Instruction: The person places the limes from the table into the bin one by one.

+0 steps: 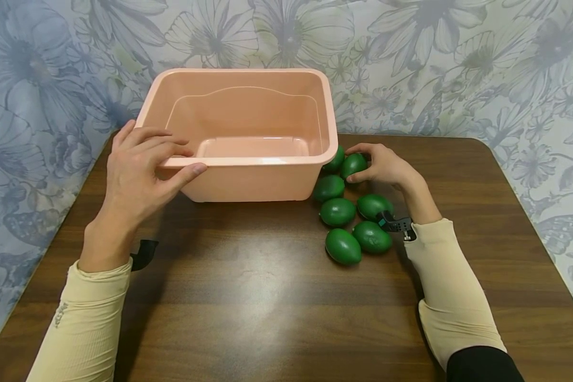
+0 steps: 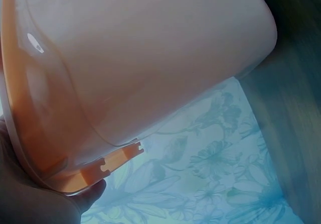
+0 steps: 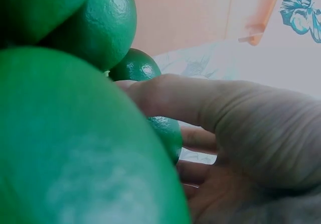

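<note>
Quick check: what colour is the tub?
The tub is plain pale peach-pink; it shows best in the head view.

Behind the left hand (image 1: 138,163): pale-yellow sleeve (image 1: 88,321) with a small grey marking (image 1: 60,314), black wrist mount (image 1: 144,254) at the cuff (image 1: 104,268). Behind the right hand (image 1: 387,164): matching sleeve (image 1: 451,281), black bracket (image 1: 397,224) with a teal spot (image 1: 382,222), and black fabric (image 1: 484,365) farthest from the grip.
</note>
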